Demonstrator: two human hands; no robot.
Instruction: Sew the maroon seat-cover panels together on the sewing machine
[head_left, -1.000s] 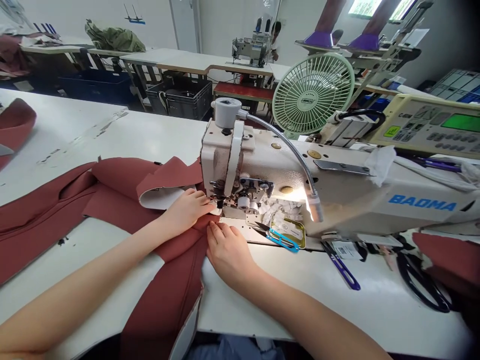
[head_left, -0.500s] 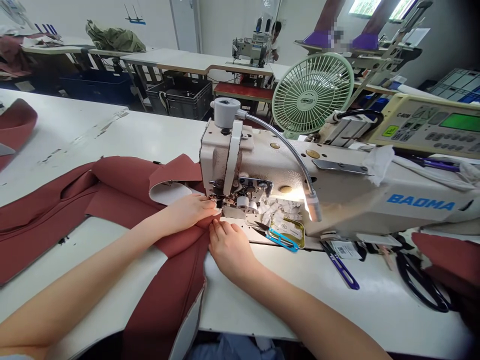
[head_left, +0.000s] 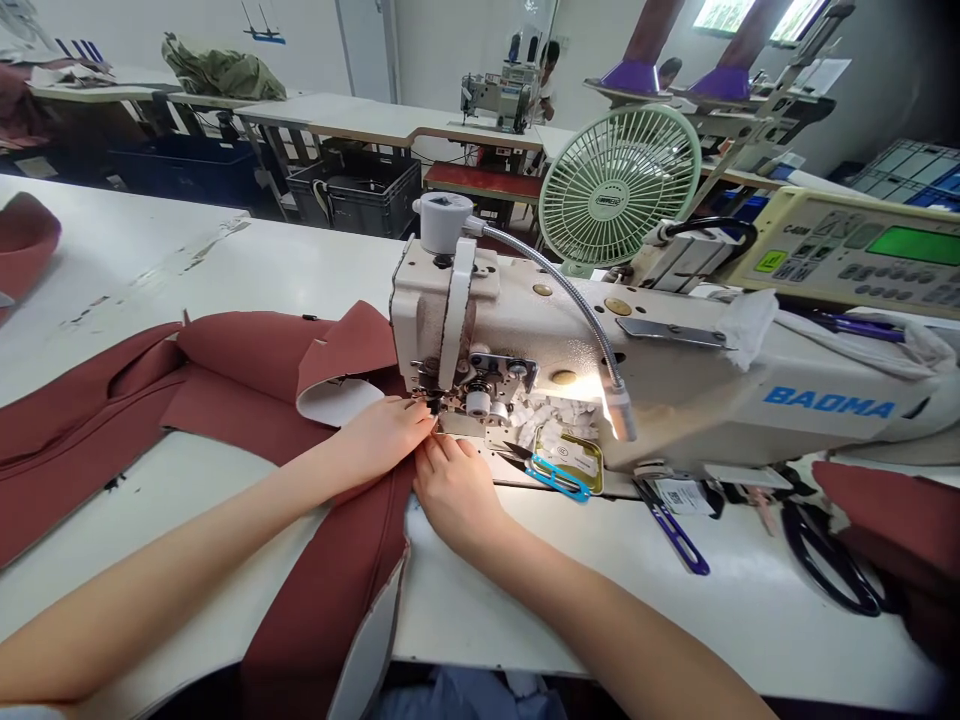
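A dark red fabric piece with a pale underside spreads across the sewing table and runs under the head of the sewing machine. My left hand pinches the fabric right by the needle area, its fingertips partly hidden beneath the machine head. Close beside it, my right hand has its fingers bent onto the fabric's right edge, just in front of the needle plate. The fingertips of both hands almost meet. A long strip of the same fabric hangs over the table's front edge.
Blue thread snips lie by a small tin and white scraps. Purple snips and black-handled scissors rest further right. A green fan and control panel stand behind. Two people are partly visible at the back.
My left hand has slid nearer to my right hand, and their fingertips are now almost together at the needle. The whole view has shifted slightly.
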